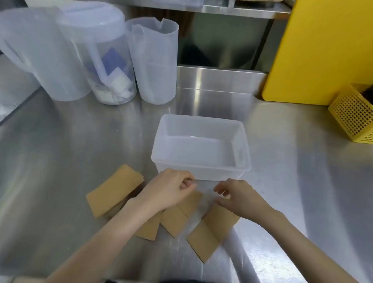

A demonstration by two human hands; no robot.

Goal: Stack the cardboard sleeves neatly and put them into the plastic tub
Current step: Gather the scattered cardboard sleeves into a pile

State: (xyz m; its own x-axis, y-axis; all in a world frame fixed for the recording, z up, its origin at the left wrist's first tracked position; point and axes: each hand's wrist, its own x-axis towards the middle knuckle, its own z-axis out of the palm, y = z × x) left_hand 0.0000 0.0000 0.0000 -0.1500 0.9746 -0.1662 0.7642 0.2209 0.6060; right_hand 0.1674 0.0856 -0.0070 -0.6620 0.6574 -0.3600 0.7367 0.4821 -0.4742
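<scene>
A translucent plastic tub (203,125) sits empty on the steel counter. Just in front of it several flat brown cardboard sleeves lie loose: a small pile (113,189) at the left, overlapping ones (174,221) in the middle and two more (212,231) at the right. My left hand (169,191) hovers over the middle sleeves with curled fingers pinched near the tub's front wall; whether it grips a sleeve edge is unclear. My right hand (240,198) rests its fingertips on the upper end of the right sleeves, fingers apart.
Three translucent plastic jugs (87,53) stand at the back left, one holding paper bits. A yellow board (324,48) leans at the back right beside a yellow perforated basket (359,117). A steel shelf runs along the back.
</scene>
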